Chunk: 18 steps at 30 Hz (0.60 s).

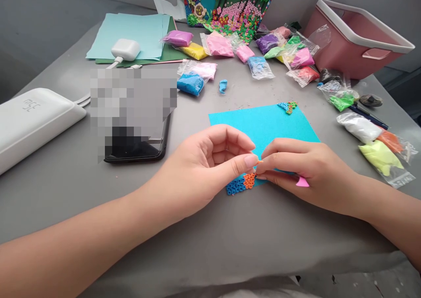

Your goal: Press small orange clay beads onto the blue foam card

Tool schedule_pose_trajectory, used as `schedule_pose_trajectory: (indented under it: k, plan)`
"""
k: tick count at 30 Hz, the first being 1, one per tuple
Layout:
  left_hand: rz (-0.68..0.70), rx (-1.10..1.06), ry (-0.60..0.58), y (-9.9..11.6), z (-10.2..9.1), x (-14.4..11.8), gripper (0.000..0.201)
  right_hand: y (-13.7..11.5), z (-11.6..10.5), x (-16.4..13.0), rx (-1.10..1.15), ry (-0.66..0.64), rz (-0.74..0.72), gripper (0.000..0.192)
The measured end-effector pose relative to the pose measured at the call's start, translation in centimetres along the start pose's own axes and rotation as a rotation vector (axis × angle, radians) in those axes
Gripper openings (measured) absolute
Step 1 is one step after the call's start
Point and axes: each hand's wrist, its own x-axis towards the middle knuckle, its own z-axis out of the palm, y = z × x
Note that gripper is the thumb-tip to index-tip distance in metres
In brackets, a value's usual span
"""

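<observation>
Orange clay bit [259,161], pinched between the left hand [210,166] and right hand [296,168] fingertips above the ring cluster [241,184] on the blue sheet [266,122], could squash or drop if squeezed unevenly.

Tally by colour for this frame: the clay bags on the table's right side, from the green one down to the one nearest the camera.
Green bag: 1
White bag: 1
Orange bag: 1
Pale yellow bag: 1
Total: 4
</observation>
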Motion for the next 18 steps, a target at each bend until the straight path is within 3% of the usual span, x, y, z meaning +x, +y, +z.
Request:
schedule_pose_trajectory:
  k: [5,8,10,12,14,18]
  plan:
    - [0.002,0.035,0.005,0.0,0.1,-0.1,0.021,-0.1,0.1,-0.1,-0.029,-0.013,0.015,0.016]
    - [0.007,0.054,0.009,0.0,0.1,0.0,0.021,-0.5,-0.3,0.0,0.001,0.116,-0.021,0.012]
    - [0.005,0.046,0.015,0.0,0.2,0.0,0.021,-0.9,-0.7,0.1,0.066,0.211,-0.006,0.03]
    - [-0.004,0.026,0.014,-0.1,0.2,0.1,0.021,-1.3,-1.2,0.2,0.138,0.248,0.066,0.058]
    - [-0.011,0.011,0.01,-0.1,0.2,0.1,0.021,-1.4,-1.4,0.3,0.25,0.223,0.173,0.073]
    - [-0.017,0.007,0.001,0.0,0.2,0.1,0.019,-1.3,-1.0,0.7,0.564,0.169,0.4,0.055]
